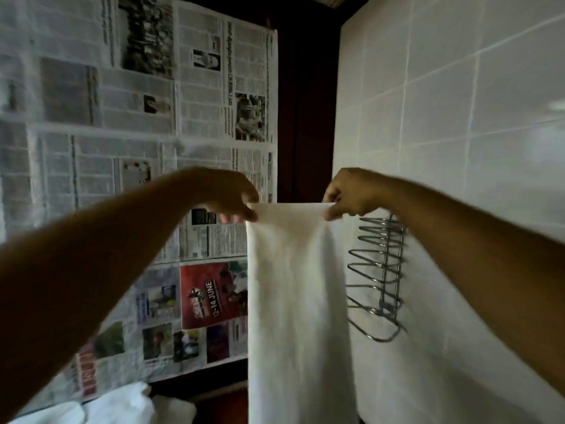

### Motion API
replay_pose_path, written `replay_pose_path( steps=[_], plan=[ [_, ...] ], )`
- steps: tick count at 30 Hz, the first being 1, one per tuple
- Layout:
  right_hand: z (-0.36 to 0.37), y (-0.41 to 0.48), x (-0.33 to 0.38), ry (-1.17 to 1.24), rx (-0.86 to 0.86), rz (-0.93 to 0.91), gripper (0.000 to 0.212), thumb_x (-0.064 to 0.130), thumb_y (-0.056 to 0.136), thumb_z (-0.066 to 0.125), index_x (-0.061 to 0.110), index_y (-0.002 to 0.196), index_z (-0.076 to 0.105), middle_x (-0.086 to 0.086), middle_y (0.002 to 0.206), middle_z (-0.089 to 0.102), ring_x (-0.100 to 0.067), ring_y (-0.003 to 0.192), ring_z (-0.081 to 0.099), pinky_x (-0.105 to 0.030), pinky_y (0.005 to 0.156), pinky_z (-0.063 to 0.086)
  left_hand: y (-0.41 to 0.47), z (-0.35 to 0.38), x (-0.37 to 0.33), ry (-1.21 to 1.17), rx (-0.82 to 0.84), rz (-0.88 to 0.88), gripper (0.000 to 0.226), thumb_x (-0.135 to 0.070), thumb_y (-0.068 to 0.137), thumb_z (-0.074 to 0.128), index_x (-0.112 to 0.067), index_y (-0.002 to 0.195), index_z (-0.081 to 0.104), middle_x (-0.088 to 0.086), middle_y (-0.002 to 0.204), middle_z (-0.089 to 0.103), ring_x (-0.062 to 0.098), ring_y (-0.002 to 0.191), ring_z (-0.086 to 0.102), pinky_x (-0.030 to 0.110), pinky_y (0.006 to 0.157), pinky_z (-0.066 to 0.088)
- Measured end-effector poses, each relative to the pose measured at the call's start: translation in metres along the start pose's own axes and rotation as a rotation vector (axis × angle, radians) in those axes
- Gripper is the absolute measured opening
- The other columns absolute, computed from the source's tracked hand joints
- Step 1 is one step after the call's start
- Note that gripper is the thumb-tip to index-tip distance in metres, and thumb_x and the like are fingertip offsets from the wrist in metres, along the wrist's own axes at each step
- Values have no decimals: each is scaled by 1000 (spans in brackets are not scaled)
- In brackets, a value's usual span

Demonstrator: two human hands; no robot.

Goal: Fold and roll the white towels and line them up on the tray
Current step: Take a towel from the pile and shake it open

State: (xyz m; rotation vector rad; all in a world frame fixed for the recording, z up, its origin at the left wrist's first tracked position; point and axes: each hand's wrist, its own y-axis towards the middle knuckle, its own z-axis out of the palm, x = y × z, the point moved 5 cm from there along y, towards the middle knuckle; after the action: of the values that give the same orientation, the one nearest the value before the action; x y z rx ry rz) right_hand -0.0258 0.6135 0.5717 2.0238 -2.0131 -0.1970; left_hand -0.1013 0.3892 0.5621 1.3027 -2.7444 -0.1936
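Note:
A white towel [293, 301] hangs straight down in front of me, held up by its top edge. My left hand [226, 195] pinches the top left corner. My right hand [351, 194] pinches the top right corner. The top edge is stretched taut between the two hands, and the towel's lower end runs out of the frame at the bottom. More white cloth [122, 405] lies in a heap at the bottom left. No tray is in view.
Newspaper sheets [137, 117] cover the wall on the left. A white tiled wall [458, 117] stands on the right, with a metal wire rack [379, 276] fixed to it just below my right hand. A dark wooden strip [305, 102] runs between the walls.

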Motion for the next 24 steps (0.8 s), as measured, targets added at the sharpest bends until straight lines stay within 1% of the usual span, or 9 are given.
replay_pose_path(
  steps=[2, 4, 7, 12, 17, 19, 20, 22, 24],
  plan=[
    [23, 15, -7, -46, -276, 4, 6, 26, 88, 77, 22, 93, 75, -2, 88, 72, -18, 77, 66, -26, 64, 49, 14, 11, -2, 86, -244, -44, 40, -42, 96, 60, -24, 131, 58, 2, 128, 62, 18, 103, 62, 40, 97, 51],
    [23, 19, -12, -2, -481, -5, 6, 21, 92, 70, 19, 97, 74, -6, 88, 71, -22, 75, 66, -25, 60, 41, 16, 4, -4, 19, -453, -44, 30, -39, 98, 57, -26, 124, 61, 2, 116, 64, 12, 84, 57, 34, 79, 54],
    [-4, 13, -12, -19, -693, -62, 13, 23, 97, 64, 15, 104, 72, -10, 91, 69, -26, 77, 60, -26, 67, 34, 8, -20, -10, 115, -688, -26, 24, -40, 101, 49, -30, 120, 61, -5, 92, 56, 7, 68, 49, 26, 60, 42],
    [-27, 2, -14, -95, -858, -166, 14, 17, 97, 60, 14, 102, 72, -10, 90, 71, -29, 81, 65, -26, 68, 35, -4, -33, -17, 291, -855, 54, 31, -42, 103, 43, -29, 129, 55, 7, 103, 63, 15, 75, 52, 40, 76, 51],
    [-5, 0, -27, -30, -738, -161, 13, 23, 95, 66, 13, 98, 72, -8, 84, 69, -27, 77, 64, -27, 67, 40, 1, -15, -19, 377, -827, 129, 32, -42, 102, 45, -28, 129, 53, 6, 105, 66, 18, 77, 57, 34, 70, 47],
    [2, -1, -27, 8, -620, -152, 11, 23, 92, 72, 14, 97, 74, -6, 84, 69, -22, 73, 63, -25, 67, 40, 1, -7, -20, 287, -704, 138, 31, -42, 102, 46, -28, 128, 54, 3, 107, 67, 16, 80, 57, 32, 69, 46],
    [2, -2, -26, 36, -512, -131, 10, 22, 90, 75, 15, 96, 74, -5, 85, 71, -20, 69, 65, -24, 66, 42, 3, -3, -19, 189, -582, 137, 30, -41, 102, 47, -28, 127, 55, 1, 108, 67, 15, 83, 58, 33, 73, 47],
    [11, -6, -24, 103, -143, -63, 8, 19, 86, 79, 16, 92, 74, -6, 83, 75, -16, 64, 70, -26, 64, 53, 6, 16, -16, -6, -227, 141, 23, -39, 101, 49, -27, 119, 59, -4, 107, 67, 12, 84, 64, 31, 80, 50],
    [30, -19, -22, 137, 206, -27, 11, 18, 85, 80, 13, 93, 76, -7, 83, 76, -16, 67, 70, -30, 68, 60, -3, 43, -17, -196, 121, 164, 14, -36, 100, 53, -27, 105, 62, -1, 101, 72, 11, 80, 71, 31, 76, 56]
  ],
)
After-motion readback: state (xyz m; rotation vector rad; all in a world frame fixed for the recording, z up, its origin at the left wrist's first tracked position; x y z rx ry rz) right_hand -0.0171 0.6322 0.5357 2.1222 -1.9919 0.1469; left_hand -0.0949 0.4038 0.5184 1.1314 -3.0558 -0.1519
